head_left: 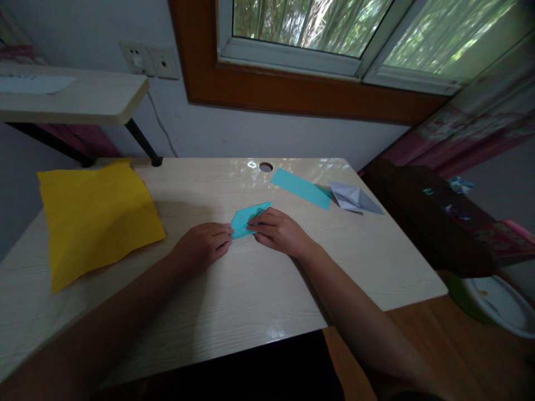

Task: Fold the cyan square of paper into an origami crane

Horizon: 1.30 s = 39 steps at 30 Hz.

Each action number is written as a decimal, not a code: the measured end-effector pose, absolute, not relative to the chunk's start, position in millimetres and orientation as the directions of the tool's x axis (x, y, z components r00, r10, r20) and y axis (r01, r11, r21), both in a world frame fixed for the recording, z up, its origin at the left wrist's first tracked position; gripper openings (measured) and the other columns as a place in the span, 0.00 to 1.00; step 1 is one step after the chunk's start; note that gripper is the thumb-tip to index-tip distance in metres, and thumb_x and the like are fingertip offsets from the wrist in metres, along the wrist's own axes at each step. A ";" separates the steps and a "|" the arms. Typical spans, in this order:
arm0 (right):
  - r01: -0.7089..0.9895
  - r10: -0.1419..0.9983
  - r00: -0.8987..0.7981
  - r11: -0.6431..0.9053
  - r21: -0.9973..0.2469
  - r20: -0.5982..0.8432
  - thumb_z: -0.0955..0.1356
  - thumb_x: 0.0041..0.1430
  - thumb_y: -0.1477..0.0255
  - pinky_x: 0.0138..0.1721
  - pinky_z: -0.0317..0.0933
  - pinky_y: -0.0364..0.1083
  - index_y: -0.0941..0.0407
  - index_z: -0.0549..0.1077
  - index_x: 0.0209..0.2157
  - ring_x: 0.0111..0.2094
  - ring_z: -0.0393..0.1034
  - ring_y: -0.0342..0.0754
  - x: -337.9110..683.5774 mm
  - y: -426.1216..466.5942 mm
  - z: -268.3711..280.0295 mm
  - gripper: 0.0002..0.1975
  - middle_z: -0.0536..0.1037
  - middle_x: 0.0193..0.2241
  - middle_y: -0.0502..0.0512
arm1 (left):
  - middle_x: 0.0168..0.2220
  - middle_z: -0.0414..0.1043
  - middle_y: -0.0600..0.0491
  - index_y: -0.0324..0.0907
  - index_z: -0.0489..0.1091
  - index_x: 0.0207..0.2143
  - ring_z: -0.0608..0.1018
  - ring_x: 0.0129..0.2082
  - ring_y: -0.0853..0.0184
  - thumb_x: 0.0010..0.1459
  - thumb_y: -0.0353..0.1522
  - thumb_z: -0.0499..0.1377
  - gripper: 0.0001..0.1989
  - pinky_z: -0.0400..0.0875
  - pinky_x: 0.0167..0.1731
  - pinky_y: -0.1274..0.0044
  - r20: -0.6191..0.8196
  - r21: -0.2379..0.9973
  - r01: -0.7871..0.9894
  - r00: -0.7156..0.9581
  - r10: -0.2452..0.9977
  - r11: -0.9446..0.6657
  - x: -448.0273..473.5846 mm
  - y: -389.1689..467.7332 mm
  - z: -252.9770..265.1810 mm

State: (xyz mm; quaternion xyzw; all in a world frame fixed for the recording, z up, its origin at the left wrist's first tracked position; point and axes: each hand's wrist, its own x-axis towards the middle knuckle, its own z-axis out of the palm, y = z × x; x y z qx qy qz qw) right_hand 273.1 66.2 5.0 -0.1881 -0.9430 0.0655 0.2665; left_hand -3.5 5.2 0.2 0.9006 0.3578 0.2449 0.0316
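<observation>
A folded piece of turquoise paper point(246, 218) lies between my hands over the middle of the desk, its pointed end toward the upper right. My left hand point(205, 243) pinches its left end with the fingers close together. On the right side, my right hand point(278, 229) grips the paper's lower right part, thumb and fingertips pressed against it. My right fingers hide some of its folds.
A turquoise paper strip point(301, 188) and a folded white paper point(350, 196) lie at the back right of the desk point(251, 312). A large yellow sheet point(98, 223) covers the left side, below a raised shelf point(83, 106). A cable hole point(266, 167) is near the back edge.
</observation>
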 end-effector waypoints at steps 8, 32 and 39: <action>0.333 0.442 -0.755 0.895 -0.297 0.484 0.69 0.68 0.70 0.49 0.69 0.54 0.53 0.81 0.45 0.46 0.74 0.50 268.4 68.3 0.1 0.08 0.82 0.45 0.57 | 0.44 0.80 0.46 0.40 0.76 0.41 0.80 0.45 0.61 0.68 0.29 0.56 0.08 0.77 0.47 0.68 0.392 0.262 0.631 0.622 0.678 -0.730 -7.5 8.9 2.8; 0.552 0.721 -0.578 0.690 -0.468 0.381 0.65 0.70 0.58 0.46 0.58 0.50 0.56 0.72 0.31 0.37 0.67 0.49 268.1 79.6 -6.8 0.18 0.75 0.34 0.56 | 0.53 0.79 0.46 0.40 0.76 0.51 0.79 0.56 0.61 0.69 0.29 0.56 0.13 0.76 0.57 0.67 0.402 0.313 0.395 0.768 0.498 -0.864 -7.4 7.9 -2.4; 0.649 0.769 -0.556 0.638 -0.415 0.314 0.65 0.71 0.61 0.46 0.57 0.52 0.56 0.71 0.32 0.39 0.65 0.52 265.8 74.2 -1.2 0.15 0.73 0.36 0.58 | 0.53 0.79 0.46 0.40 0.76 0.51 0.79 0.57 0.61 0.68 0.29 0.56 0.13 0.76 0.57 0.67 0.390 0.321 0.379 0.782 0.486 -0.868 -6.9 8.5 -6.2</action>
